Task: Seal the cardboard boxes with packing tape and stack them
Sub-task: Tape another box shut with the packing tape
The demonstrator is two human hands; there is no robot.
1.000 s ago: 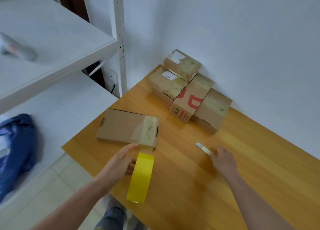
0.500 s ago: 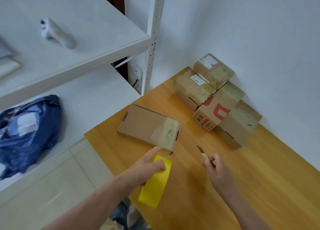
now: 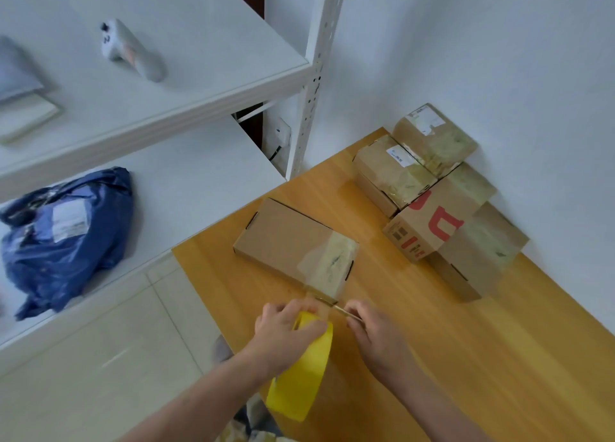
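Head view: the flat brown cardboard box (image 3: 286, 242) lies just beyond both hands near the left edge of the orange wooden desk (image 3: 449, 358), its long axis running away leftward and its taped end nearest. The left hand (image 3: 286, 328) grips the yellow roll of packing tape (image 3: 306, 375); the right hand (image 3: 376, 335) pinches a thin metal blade (image 3: 342, 310) at the strip between. Other sealed brown boxes (image 3: 432, 202) crowd the far corner against the white wall (image 3: 499, 59), beside white metal shelving (image 3: 199, 59).

Tabletop (image 3: 506, 368) lies open at right — stacked boxes (image 3: 429, 223) fill the far corner.

Five boxes (image 3: 432, 223) (one flat), one tape roll (image 3: 306, 375).
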